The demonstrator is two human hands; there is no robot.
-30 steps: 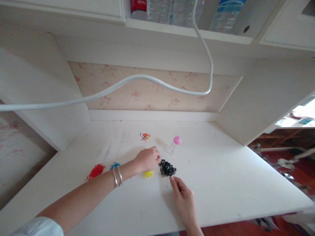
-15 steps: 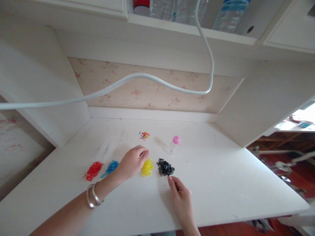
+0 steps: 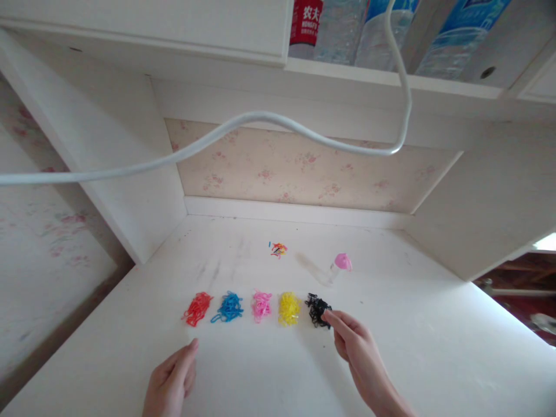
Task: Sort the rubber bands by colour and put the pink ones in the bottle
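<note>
Five small piles of rubber bands lie in a row on the white desk (image 3: 434, 347): red (image 3: 197, 308), blue (image 3: 229, 307), pink (image 3: 261, 305), yellow (image 3: 289, 307) and black (image 3: 318, 309). My right hand (image 3: 358, 353) reaches to the black pile, its fingertips touching the pile's right edge, fingers drawn together. My left hand (image 3: 171, 379) rests low near the desk's front edge, below the red pile, fingers loosely extended and holding nothing.
A little heap of mixed-colour bands (image 3: 278, 249) lies farther back. A clear bottle with a pink cap (image 3: 341, 263) lies on its side beside it. A white cable (image 3: 260, 124) hangs across the view. Water bottles (image 3: 343, 29) stand on the shelf above.
My left hand has pulled back from the yellow pile toward the front edge, uncovering the pink pile. The camera has shifted, so the piles sit lower and more to the right.
</note>
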